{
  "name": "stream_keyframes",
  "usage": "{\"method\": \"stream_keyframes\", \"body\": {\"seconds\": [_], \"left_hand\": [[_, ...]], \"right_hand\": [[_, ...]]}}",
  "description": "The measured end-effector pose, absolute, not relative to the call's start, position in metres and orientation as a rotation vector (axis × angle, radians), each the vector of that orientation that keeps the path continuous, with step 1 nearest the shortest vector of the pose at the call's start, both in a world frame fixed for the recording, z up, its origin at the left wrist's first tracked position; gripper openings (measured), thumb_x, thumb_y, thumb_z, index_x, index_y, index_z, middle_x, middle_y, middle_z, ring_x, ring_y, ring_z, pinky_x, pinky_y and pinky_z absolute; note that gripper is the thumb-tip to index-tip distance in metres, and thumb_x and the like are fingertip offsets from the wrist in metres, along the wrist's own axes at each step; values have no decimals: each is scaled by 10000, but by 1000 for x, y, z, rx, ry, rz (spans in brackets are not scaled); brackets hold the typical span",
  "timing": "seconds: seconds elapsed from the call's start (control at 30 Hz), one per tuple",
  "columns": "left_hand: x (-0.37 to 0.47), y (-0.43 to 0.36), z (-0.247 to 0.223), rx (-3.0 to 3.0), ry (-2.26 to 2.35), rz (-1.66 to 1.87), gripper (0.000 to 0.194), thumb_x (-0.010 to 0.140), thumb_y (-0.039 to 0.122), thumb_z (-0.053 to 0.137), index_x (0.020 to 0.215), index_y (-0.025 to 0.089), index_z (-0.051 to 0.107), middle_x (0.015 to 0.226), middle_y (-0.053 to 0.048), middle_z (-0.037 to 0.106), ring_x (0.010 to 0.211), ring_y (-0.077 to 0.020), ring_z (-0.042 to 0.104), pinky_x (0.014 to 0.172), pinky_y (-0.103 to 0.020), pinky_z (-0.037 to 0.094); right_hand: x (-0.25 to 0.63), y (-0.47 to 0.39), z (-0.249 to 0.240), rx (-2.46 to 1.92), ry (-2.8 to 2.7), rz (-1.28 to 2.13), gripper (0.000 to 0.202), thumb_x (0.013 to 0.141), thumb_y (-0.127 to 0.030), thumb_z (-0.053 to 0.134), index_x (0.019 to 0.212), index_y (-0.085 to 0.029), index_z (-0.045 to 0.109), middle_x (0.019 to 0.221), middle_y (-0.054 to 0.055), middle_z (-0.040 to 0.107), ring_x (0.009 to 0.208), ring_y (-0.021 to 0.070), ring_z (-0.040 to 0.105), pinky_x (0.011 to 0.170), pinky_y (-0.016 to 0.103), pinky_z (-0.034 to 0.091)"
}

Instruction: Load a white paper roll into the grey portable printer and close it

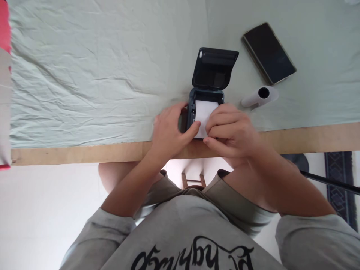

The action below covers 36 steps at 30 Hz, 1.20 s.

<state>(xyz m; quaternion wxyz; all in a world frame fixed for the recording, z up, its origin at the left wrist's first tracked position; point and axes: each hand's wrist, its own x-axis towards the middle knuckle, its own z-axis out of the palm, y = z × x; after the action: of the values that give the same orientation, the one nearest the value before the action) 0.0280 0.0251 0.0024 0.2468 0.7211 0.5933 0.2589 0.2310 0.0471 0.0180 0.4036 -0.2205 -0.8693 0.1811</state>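
Note:
A small dark pocket photo printer (191, 108) lies at the table's front edge. Its hinged lid (210, 71) is swung up and back. White paper (203, 110) sits in the tray inside. My left hand (170, 129) grips the printer's left side, with the thumb resting on the paper. At the paper's right edge, my right hand (232, 129) has its fingers curled together, pinching the near right part of the sheet; the fingertips are partly hidden. Whether it is one sheet or a stack, I cannot tell.
Right of the printer stands a white handheld device (260, 97) with a round black end. Beyond it lies a dark phone in a case (268, 52). A pale green cloth (98, 75) covers the table up to its wooden edge (84, 153). A red and white object (5, 75) stands at the far left.

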Motion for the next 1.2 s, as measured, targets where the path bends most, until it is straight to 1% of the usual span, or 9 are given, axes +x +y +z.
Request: {"method": "stream_keyframes", "body": {"seconds": [0.23,0.37,0.5,0.6,0.67,0.8,0.9,1.0,1.2], "left_hand": [[26,25,1,1970,1610,699,512,951,462,701,1380,196,620,1292,-128,735,1216,-350,687,1070,-525,499],[25,25,0,1984,1607,686,519,954,464,685,1391,194,613,1305,-133,730,1224,-360,682,1070,-551,501],[26,24,-1,1988,1623,698,501,940,449,697,1379,222,614,1295,-118,740,1217,-347,686,1075,-534,499],[26,24,0,1986,1622,691,502,934,434,704,1381,226,612,1289,-115,742,1211,-344,690,1073,-524,500],[27,24,0,1989,1614,690,500,936,428,696,1379,212,615,1289,-120,741,1213,-348,689,1069,-529,502],[26,24,0,1997,1609,692,517,938,420,680,1397,195,606,1310,-127,734,1224,-346,683,1074,-536,499],[26,23,-1,1991,1624,686,511,936,435,681,1388,207,611,1318,-123,735,1239,-345,676,1081,-528,491],[26,23,-1,1984,1625,708,494,937,433,675,1383,228,614,1307,-109,739,1236,-343,669,1077,-522,486],[25,22,-2,1996,1610,772,467,952,485,651,1353,245,631,1266,-107,736,1180,-337,641,1041,-502,476]], "right_hand": [[238,50,20,-807,-1866,422,193,942,-233,615,751,-256,594,775,0,693,745,187,652,716,408,539],[244,55,12,-1074,-1703,380,100,963,-377,592,917,-298,633,926,48,650,934,258,663,819,472,565],[248,59,1,-1192,-1680,432,270,952,-469,596,1193,-351,569,1319,86,593,1281,319,595,946,521,575],[250,61,-4,-1237,-1711,591,418,945,-471,611,1333,-401,472,1648,39,403,1523,303,447,1111,537,516],[250,62,-6,-1235,-1734,708,482,945,-498,604,1382,-432,410,1724,-7,326,1589,278,380,1183,544,469],[250,63,-6,-1195,-1698,771,550,912,-520,603,1403,-437,368,1664,-8,430,1535,274,467,1165,547,484],[250,62,-4,-1191,-1634,664,465,912,-451,558,1356,-407,428,1455,20,579,1385,265,584,1074,528,523],[247,60,-4,-1215,-1631,609,322,961,-434,524,1279,-385,512,1310,25,639,1286,262,626,1036,516,538],[244,61,-12,-1224,-1798,675,279,998,-435,583,1258,-333,584,1324,79,693,1252,288,653,1046,524,572]]}}
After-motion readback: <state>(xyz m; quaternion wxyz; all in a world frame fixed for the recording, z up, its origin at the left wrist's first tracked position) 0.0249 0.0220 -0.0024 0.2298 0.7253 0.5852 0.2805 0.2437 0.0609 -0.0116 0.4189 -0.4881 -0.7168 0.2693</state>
